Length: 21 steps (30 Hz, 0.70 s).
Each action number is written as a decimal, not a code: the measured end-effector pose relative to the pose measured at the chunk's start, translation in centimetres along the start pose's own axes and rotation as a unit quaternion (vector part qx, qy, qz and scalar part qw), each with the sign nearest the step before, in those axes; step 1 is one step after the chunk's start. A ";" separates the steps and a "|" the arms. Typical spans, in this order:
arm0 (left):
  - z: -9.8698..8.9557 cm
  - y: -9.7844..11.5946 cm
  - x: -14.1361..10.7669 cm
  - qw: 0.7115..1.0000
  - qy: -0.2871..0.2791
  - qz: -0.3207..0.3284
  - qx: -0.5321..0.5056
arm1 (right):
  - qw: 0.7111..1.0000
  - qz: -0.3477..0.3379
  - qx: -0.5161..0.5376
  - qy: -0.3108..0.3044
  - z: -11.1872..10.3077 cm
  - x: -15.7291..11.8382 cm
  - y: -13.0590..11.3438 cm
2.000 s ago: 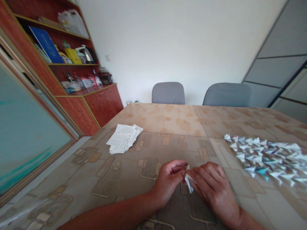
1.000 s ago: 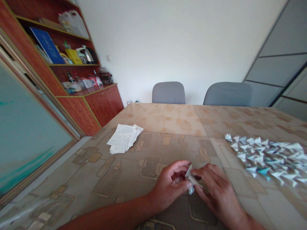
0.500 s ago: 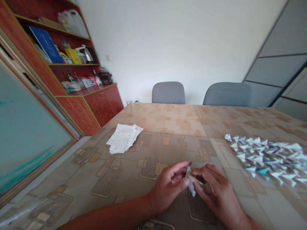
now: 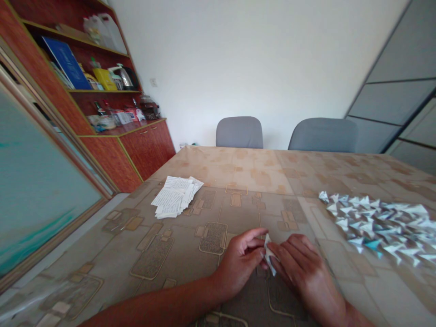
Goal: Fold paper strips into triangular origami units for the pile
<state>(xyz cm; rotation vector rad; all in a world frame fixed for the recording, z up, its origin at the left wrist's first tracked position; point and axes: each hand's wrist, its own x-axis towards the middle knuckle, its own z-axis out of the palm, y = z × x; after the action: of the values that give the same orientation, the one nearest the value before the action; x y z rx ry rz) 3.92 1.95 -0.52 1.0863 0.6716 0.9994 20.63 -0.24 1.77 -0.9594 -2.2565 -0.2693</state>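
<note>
A small folded piece of paper (image 4: 268, 256), whitish and narrow with a pointed top, is held up just above the table. My left hand (image 4: 242, 254) pinches it from the left between thumb and fingers. From the right, the fingertips of my right hand (image 4: 301, 268) close on the same paper and cover part of it. To the right lie several folded paper pieces (image 4: 381, 222) in rows, mostly white with printing, one of them teal. A loose stack of printed paper slips (image 4: 177, 196) lies at the left.
A patterned cloth covers the table (image 4: 184, 259). Two grey chairs, a left one (image 4: 239, 132) and a right one (image 4: 322, 134), stand behind its far edge. A reddish wooden cabinet (image 4: 129, 154) with shelved goods is at the back left.
My right hand has rolled over the folded paper, its fingers now lying closer together against it. My left hand keeps its pinch with little movement.
</note>
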 end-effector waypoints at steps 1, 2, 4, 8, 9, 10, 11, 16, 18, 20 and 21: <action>0.0 0.0 0.1 1.000 0.000 -0.002 -0.001 | 1.000 -0.004 0.000 0.002 0.1 0.0 -0.1; 0.0 -0.1 0.1 1.000 -0.001 -0.002 -0.002 | 1.000 -0.007 -0.002 0.002 0.1 -0.1 -0.1; 0.0 -0.2 0.2 1.000 -0.003 -0.003 0.001 | 1.000 -0.007 -0.006 0.005 0.2 -0.1 -0.1; 0.0 -0.6 0.2 1.000 0.015 -0.010 0.016 | 1.000 0.008 0.001 -0.006 0.1 0.1 0.0; 0.0 -0.6 0.2 0.999 0.020 -0.013 0.022 | 1.000 0.011 0.003 -0.013 0.1 0.1 0.1; 0.0 -0.7 0.2 0.999 0.025 -0.015 0.029 | 1.000 0.013 0.003 -0.020 0.1 0.2 0.1; 0.0 -0.7 0.2 0.999 0.029 -0.016 0.037 | 1.000 0.013 0.002 -0.026 0.1 0.3 0.1; 0.2 -0.5 0.3 0.998 0.029 -0.020 0.060 | 0.999 0.011 -0.014 -0.028 0.4 0.3 0.1; 0.2 -0.4 0.2 0.998 0.024 -0.022 0.061 | 1.000 0.012 -0.021 -0.011 0.6 0.3 0.1; 0.2 -0.4 0.2 0.998 0.024 -0.016 0.062 | 0.999 0.016 -0.027 0.010 0.6 0.3 0.0; 0.1 -0.4 0.1 0.998 0.025 -0.010 0.063 | 0.999 0.023 -0.024 0.015 0.6 0.2 0.0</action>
<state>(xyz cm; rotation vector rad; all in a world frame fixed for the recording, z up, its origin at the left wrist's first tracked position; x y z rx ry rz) 4.21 1.97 -0.82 1.1662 0.7932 0.9807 20.23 0.19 1.45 -1.0243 -2.2058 -0.3156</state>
